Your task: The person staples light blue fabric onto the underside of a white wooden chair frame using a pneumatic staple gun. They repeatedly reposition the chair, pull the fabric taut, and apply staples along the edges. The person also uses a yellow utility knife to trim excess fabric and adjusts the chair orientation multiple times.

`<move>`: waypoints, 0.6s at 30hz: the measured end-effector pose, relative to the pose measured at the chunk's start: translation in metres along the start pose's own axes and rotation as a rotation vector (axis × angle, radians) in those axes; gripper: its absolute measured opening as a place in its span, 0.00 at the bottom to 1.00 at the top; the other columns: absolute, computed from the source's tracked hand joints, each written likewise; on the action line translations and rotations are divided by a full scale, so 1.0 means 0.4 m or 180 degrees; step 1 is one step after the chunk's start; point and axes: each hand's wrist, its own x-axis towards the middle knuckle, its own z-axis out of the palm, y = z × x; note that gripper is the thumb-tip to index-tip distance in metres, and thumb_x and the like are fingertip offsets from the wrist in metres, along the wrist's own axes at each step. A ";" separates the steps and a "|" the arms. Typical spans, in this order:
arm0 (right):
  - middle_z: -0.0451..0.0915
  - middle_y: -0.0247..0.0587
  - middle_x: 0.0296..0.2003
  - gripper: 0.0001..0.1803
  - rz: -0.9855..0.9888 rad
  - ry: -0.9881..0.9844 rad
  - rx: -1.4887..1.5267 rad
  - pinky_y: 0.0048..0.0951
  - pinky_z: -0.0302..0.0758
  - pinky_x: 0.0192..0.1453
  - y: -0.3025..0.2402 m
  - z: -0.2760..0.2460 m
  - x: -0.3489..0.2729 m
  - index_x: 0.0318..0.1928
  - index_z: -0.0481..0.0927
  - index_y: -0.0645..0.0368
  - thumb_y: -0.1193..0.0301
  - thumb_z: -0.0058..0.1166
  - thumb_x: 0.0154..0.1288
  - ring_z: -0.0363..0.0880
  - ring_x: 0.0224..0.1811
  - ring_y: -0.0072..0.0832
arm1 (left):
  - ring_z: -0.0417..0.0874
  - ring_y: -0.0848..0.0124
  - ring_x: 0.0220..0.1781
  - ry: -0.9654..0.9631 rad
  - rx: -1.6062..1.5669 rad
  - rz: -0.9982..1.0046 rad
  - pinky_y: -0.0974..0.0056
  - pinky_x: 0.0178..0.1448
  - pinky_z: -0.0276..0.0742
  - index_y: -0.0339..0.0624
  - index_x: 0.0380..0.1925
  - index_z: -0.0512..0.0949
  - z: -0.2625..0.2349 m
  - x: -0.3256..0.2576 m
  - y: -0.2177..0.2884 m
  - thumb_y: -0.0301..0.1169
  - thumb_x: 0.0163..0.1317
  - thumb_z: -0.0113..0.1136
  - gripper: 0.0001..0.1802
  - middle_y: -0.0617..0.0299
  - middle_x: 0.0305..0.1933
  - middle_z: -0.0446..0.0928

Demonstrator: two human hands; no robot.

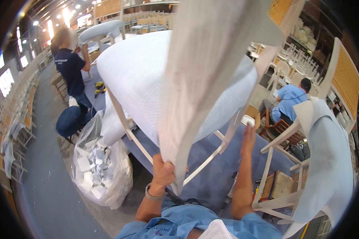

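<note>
Gripping the lower corner of a grey fabric sheet (203, 71), the left hand (162, 172) keeps its fingers clamped; the right hand (249, 137), fingers together, presses the white chair frame (227, 139). Draped over the cushioned seat (139, 75), the sheet hides much. Beside the blue bench (215, 175) sits a plastic scrap bag (101, 167); two workers (71, 67) beyond.
</note>
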 end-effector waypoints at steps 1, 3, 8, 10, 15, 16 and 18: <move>0.80 0.35 0.57 0.29 -0.0187 -0.0119 0.0164 0.27 0.73 0.61 -0.020 -0.002 0.078 0.63 0.77 0.61 0.50 0.41 0.82 0.77 0.58 0.24 | 0.88 0.62 0.29 -0.0045 -0.0076 -0.0012 0.60 0.35 0.87 0.19 0.47 0.78 -0.030 -0.013 0.019 0.67 0.54 0.69 0.50 0.45 0.38 0.85; 0.81 0.38 0.54 0.35 -0.0162 -0.0673 0.0455 0.32 0.76 0.59 -0.071 0.039 0.147 0.61 0.78 0.59 0.42 0.33 0.81 0.80 0.55 0.29 | 0.87 0.62 0.25 -0.0162 -0.0194 0.0045 0.60 0.32 0.86 0.18 0.49 0.78 -0.102 -0.031 0.050 0.71 0.52 0.67 0.55 0.42 0.34 0.84; 0.84 0.46 0.38 0.48 0.0660 -0.1861 0.1444 0.37 0.81 0.46 -0.202 0.140 0.018 0.59 0.77 0.61 0.30 0.23 0.75 0.85 0.39 0.36 | 0.79 0.61 0.15 -0.0327 0.0175 0.0211 0.62 0.22 0.80 0.21 0.54 0.75 -0.254 -0.061 0.178 0.83 0.54 0.46 0.63 0.44 0.23 0.80; 0.84 0.46 0.36 0.48 0.0494 -0.1964 0.1546 0.39 0.81 0.45 -0.218 0.139 -0.047 0.57 0.77 0.62 0.28 0.26 0.73 0.85 0.38 0.38 | 0.78 0.61 0.15 -0.0071 0.0113 0.0330 0.62 0.19 0.78 0.24 0.54 0.74 -0.270 -0.063 0.245 0.85 0.54 0.40 0.64 0.45 0.22 0.79; 0.83 0.45 0.33 0.37 -0.0461 -0.1800 0.1323 0.33 0.81 0.39 -0.326 0.037 -0.205 0.57 0.74 0.67 0.41 0.44 0.77 0.84 0.35 0.31 | 0.72 0.62 0.12 0.0186 -0.0232 0.0109 0.62 0.15 0.72 0.30 0.56 0.72 -0.274 0.042 0.417 0.84 0.58 0.35 0.60 0.47 0.24 0.78; 0.83 0.45 0.34 0.35 -0.0570 -0.1672 0.1131 0.32 0.81 0.39 -0.360 0.019 -0.235 0.57 0.74 0.68 0.44 0.49 0.75 0.84 0.34 0.30 | 0.70 0.63 0.10 0.0025 -0.0205 -0.0008 0.62 0.14 0.70 0.29 0.59 0.70 -0.268 0.069 0.447 0.83 0.59 0.33 0.61 0.49 0.22 0.76; 0.82 0.44 0.35 0.31 -0.0850 -0.1398 0.0741 0.31 0.81 0.38 -0.440 0.013 -0.280 0.57 0.74 0.68 0.50 0.58 0.72 0.83 0.33 0.28 | 0.66 0.65 0.08 -0.0358 -0.0170 -0.0172 0.63 0.12 0.66 0.29 0.67 0.65 -0.262 0.148 0.496 0.81 0.62 0.30 0.62 0.52 0.17 0.72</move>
